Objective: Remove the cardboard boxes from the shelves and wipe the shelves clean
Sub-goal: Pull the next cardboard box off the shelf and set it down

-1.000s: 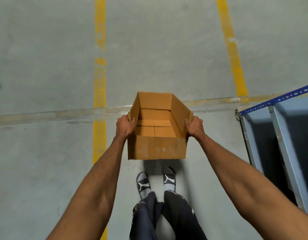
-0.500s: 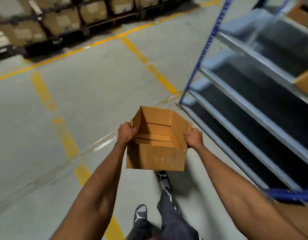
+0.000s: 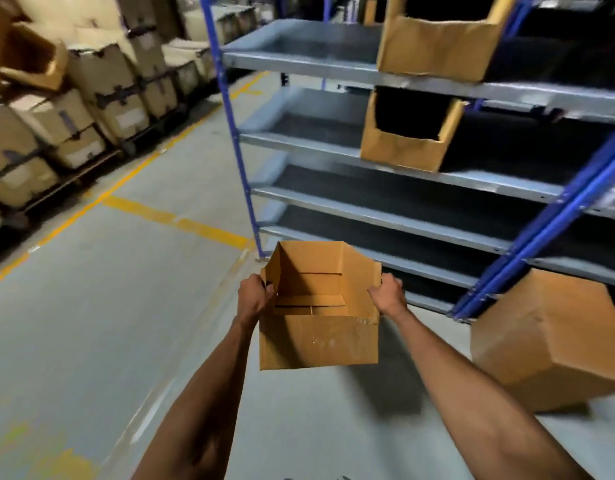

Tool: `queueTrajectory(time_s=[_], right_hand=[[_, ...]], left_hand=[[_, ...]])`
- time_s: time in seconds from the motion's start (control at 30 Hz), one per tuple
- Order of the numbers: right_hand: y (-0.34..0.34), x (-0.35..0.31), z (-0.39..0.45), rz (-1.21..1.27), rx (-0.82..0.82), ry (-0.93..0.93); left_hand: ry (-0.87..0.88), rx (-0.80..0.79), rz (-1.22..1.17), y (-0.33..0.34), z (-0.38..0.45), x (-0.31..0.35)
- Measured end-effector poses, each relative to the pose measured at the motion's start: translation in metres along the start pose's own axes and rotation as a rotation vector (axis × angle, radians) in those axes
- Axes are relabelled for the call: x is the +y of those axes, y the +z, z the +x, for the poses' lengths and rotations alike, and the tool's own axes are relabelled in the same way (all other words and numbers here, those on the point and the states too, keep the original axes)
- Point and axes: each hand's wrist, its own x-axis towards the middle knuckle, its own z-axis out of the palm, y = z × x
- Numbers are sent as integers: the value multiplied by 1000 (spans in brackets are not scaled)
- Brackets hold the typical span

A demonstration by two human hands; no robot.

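Note:
I carry an open, empty cardboard box (image 3: 318, 344) in front of me above the floor. My left hand (image 3: 252, 297) grips its left wall and my right hand (image 3: 387, 296) grips its right wall. Ahead to the right stands a blue-framed rack of grey metal shelves (image 3: 385, 216). Two open cardboard boxes sit on it: one on the top shelf (image 3: 434, 51) and one on the shelf below (image 3: 403, 150). The lower shelves look bare and dark.
A closed cardboard box (image 3: 548, 344) lies tilted on the floor at the right, by a blue upright (image 3: 541, 233). Stacked cartons on pallets (image 3: 84, 98) line the left side. Yellow lines (image 3: 181, 220) mark the grey concrete floor.
My view has swung up from the floor and my feet to the rack. The box stays gripped in both hands at the same height before me.

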Motion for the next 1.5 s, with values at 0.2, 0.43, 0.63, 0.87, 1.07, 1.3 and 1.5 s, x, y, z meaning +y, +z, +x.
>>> queueTrajectory(time_s=[0.2,0.43,0.63,0.87,1.07,1.3,1.5], right_hand=[[-63,54,16,83,140,61],[-124,57,52,67,230,80],[-136,41,79,125,307,113],[-128,35,91,219,354,124],[-100,40,96,232,405,121],[-71,39,89,307,405,154],[-73,38,78,312,434,134]], left_hand=[[190,-4,42,40,9,88],[281,11,-2,58,48,154],[352,39,-40,61,86,184],[491,67,-137,70,118,185],[514,64,-148,90,136,162],[499,47,-128,89,145,142],[507,27,-152,88,138,142]])
